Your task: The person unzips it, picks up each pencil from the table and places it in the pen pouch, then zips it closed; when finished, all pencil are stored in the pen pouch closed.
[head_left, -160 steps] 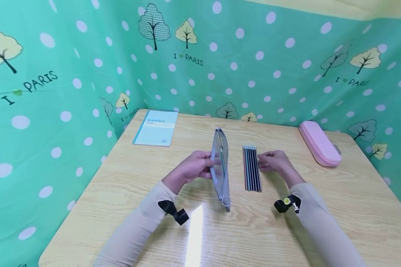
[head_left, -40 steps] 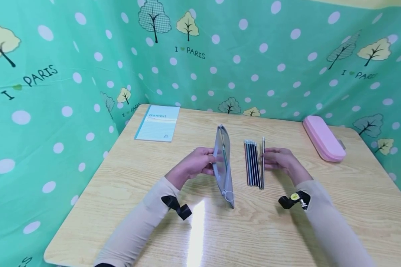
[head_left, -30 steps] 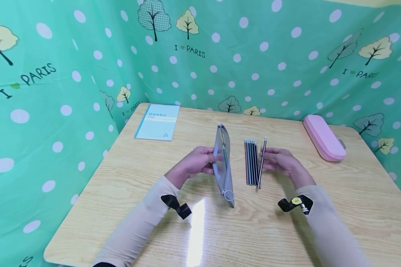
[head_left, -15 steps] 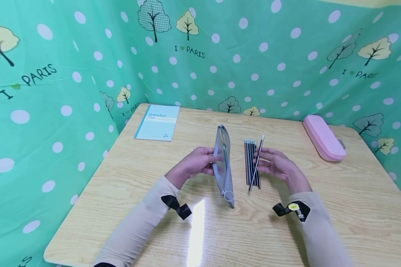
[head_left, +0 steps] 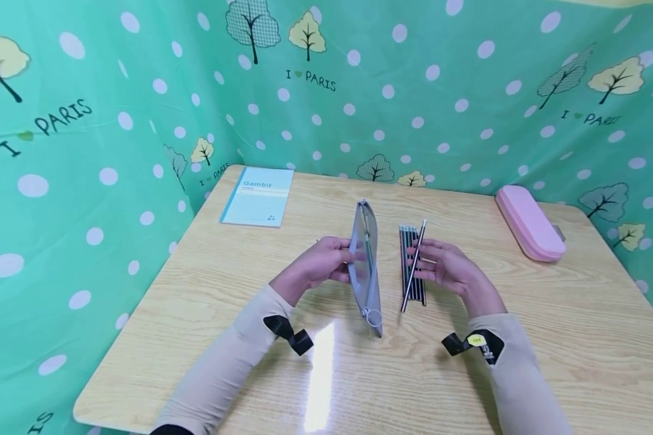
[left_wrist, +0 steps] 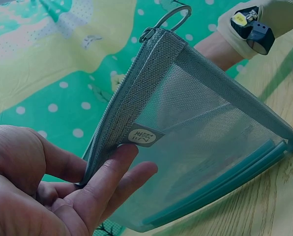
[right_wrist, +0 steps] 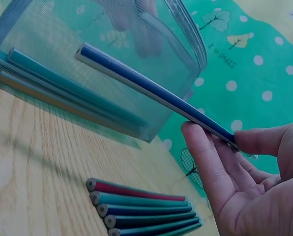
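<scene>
My left hand [head_left: 326,263] grips a grey mesh zip pouch [head_left: 364,272] by its zipped edge, standing it upright on the table. Through the mesh in the left wrist view, several teal pencils [left_wrist: 215,189] lie along the bottom. A ring pull [left_wrist: 173,17] hangs at the zip's end. My right hand [head_left: 448,269] pinches a dark blue striped pencil [right_wrist: 136,76] between thumb and fingers, near its eraser end. That pencil is tilted above a row of several pencils [right_wrist: 146,209] on the table, its unsharpened end towards the pouch.
On the wooden table [head_left: 239,362], a light blue notebook [head_left: 258,199] lies at the back left. A pink pencil case [head_left: 530,223] lies at the back right. A green dotted curtain [head_left: 326,121] hangs behind the table and along its left side.
My right hand has picked up a pencil at the row's right side, moved it left over the row and tilted it. The left hand keeps holding the pouch in place.
</scene>
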Tool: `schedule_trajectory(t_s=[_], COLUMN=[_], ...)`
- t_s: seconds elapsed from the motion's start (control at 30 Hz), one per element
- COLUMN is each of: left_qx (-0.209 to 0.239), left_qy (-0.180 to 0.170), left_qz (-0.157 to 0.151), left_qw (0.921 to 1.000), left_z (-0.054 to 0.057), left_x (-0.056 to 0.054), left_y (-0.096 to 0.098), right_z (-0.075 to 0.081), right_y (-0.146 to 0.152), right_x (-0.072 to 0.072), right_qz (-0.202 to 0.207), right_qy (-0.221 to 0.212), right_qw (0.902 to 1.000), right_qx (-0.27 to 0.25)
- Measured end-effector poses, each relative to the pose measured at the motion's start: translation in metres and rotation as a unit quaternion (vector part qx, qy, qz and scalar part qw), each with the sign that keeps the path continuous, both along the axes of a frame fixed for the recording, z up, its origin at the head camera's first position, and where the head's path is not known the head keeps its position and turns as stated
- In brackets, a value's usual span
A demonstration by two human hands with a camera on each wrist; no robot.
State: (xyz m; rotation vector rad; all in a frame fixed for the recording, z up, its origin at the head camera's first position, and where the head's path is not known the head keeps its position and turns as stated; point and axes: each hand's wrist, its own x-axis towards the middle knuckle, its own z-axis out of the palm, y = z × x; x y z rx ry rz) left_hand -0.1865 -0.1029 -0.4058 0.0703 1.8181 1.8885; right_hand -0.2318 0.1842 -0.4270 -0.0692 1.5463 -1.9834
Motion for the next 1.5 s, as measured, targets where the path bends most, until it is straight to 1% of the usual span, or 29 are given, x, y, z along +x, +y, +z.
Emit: schedule_trajectory(t_s=[0.17, 0.33, 0.53, 0.87, 1.07, 1.17, 1.33, 1.5], left_qx=[-0.004, -0.003, -0.006, -0.002, 0.004, 0.008, 0.007, 0.008], left_qy=[0.002, 0.01, 0.006, 0.003, 0.007, 0.008, -0.003, -0.009], left_qz=[-0.003, -0.007, 0.005, 0.006, -0.005, -0.005, -0.001, 0.005], left_qw=[1.0, 0.9999, 1.0, 1.0, 1.0, 0.9999, 1.0, 0.9999], left_z=[0.002, 0.008, 0.012, 0.008, 0.009, 0.007, 0.002, 0.0], left_x=[-0.002, -0.002, -0.002, -0.002, -0.003, -0.003, -0.002, -0.001], left_y=[0.002, 0.003, 0.002, 0.001, 0.002, 0.002, 0.002, 0.0], right_z=[0.007, 0.018, 0.029, 0.038, 0.042, 0.043, 0.044, 0.054], right_y=[-0.004, -0.01, -0.02, -0.03, -0.033, -0.034, -0.038, -0.047], right_x=[0.003, 0.007, 0.011, 0.021, 0.027, 0.029, 0.031, 0.028], right_qz=[-0.001, 0.002, 0.013, 0.012, 0.016, 0.019, 0.027, 0.038], right_qy=[0.004, 0.025, 0.038, 0.044, 0.048, 0.051, 0.047, 0.058], right_qw=[1.0, 0.9995, 0.9989, 0.999, 0.9987, 0.9985, 0.9985, 0.9969], right_qx=[0.009, 0.019, 0.026, 0.001, 0.0, 0.0, 0.013, 0.038])
